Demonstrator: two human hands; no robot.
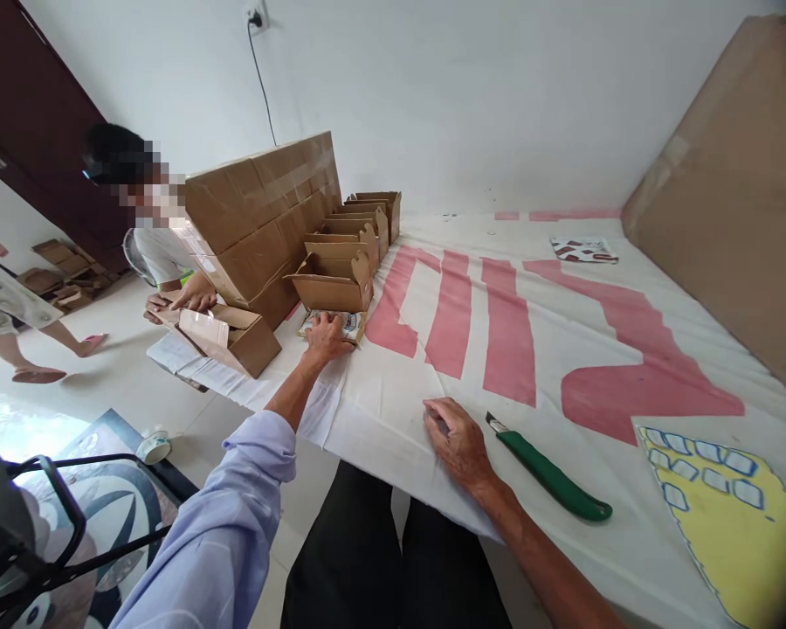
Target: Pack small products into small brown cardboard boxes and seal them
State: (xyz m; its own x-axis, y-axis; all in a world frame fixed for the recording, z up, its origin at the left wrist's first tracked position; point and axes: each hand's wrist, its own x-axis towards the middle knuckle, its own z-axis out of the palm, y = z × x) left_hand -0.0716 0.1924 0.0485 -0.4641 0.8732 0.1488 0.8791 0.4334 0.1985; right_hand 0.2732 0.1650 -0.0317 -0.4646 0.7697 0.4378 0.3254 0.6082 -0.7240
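My left hand (pixel 328 335) is palm down on a flat printed packet (pixel 352 327), its fingers bent over it and the thumb toward its near edge. The packet lies on the cloth just in front of an open cardboard box (pixel 331 291). My right hand (pixel 457 441) rests on the cloth near the table's front edge, loosely curled, with a gap between thumb and fingers and nothing seen in it. Right of that hand lies a green-handled utility knife (pixel 554 474), its blade pointing away from me.
Open boxes (pixel 373 229) stand in a row beside stacked cartons (pixel 262 218). At the left a co-worker's hands (pixel 193 297) are on another box (pixel 252 345). The cloth-covered table (pixel 393 393) bears a yellow sheet (pixel 727 533); a large carton (pixel 727 192) stands right.
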